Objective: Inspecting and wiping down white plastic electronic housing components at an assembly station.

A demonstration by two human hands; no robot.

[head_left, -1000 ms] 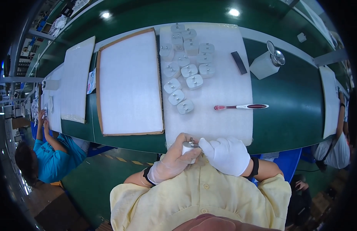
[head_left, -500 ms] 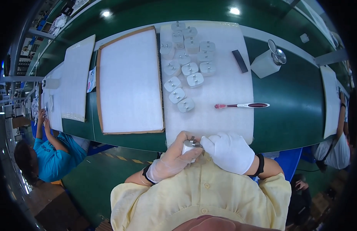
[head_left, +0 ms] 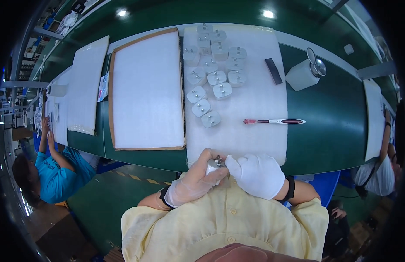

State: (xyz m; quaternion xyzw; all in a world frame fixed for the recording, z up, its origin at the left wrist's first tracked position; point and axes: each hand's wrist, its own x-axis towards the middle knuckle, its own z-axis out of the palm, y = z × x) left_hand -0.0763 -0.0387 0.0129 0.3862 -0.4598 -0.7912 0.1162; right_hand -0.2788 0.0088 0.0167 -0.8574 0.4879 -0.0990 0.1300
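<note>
My left hand (head_left: 189, 183), in a thin see-through glove, is closed around a white plug adapter (head_left: 213, 165) close to my chest. Its metal prongs point up and away from me. In a white cloth glove, my right hand (head_left: 259, 175) has its fingers pinched together right beside the prongs; whatever may be between the fingertips is hidden. Several more white plug adapters (head_left: 222, 90) stand with prongs up on the white foam sheet (head_left: 254, 142) beyond my hands. A toothbrush (head_left: 275, 121) with a dark red and white handle lies to their right.
A dark grey bar (head_left: 273, 71) lies on the foam's right part. Right of it stands a white bottle with a metal top (head_left: 303, 74). A brown-edged white tray (head_left: 148, 149) is at the left on the green table (head_left: 329, 126). A person in blue (head_left: 63, 177) works far left.
My right fingertips have shifted slightly at the adapter's prongs. My left hand keeps its hold on the adapter. The view has moved a little.
</note>
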